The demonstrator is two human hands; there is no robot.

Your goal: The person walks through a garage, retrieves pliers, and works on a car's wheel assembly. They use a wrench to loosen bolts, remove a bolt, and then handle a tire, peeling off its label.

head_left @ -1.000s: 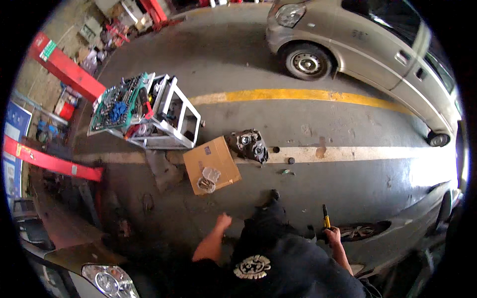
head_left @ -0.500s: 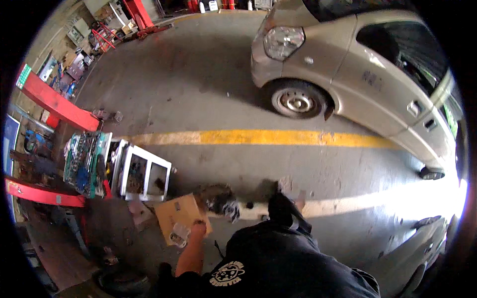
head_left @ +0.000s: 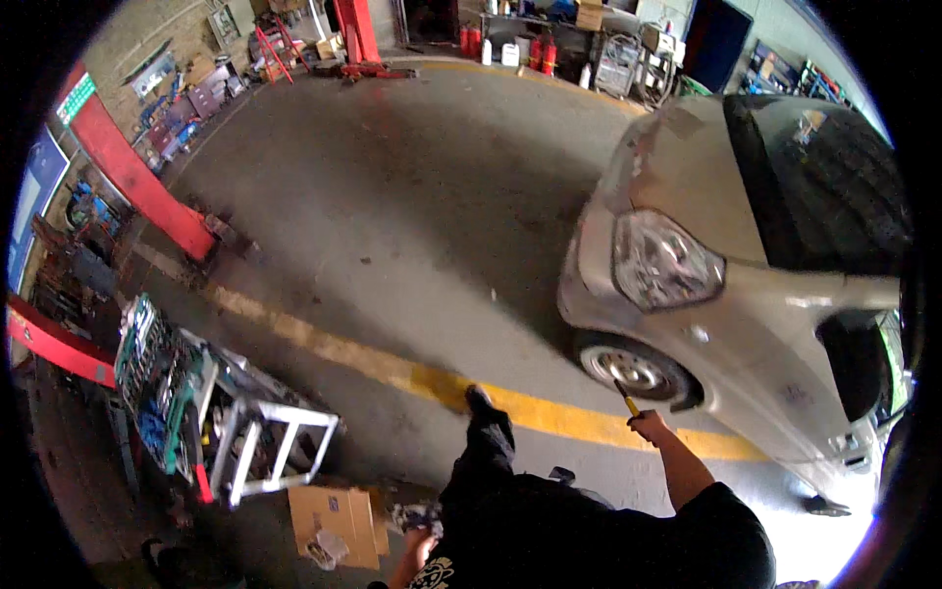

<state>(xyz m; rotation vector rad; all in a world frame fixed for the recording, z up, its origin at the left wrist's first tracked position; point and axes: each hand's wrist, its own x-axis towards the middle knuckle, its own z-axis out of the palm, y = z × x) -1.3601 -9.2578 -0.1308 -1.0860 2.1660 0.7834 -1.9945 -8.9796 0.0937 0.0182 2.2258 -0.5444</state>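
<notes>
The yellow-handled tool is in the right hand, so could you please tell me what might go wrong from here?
The yellow-handled tool sticks out of the right hand toward the car, so a swing might knock it. The clear plastic container on the cardboard shows near the left hand and could be tipped.

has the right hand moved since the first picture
Yes, forward: a second ago the right hand showed well below the yellow floor line; now it overlaps that line in the view.

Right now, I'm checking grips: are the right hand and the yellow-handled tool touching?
Touching: the head view shows the right hand closed around the yellow-handled tool.
</notes>
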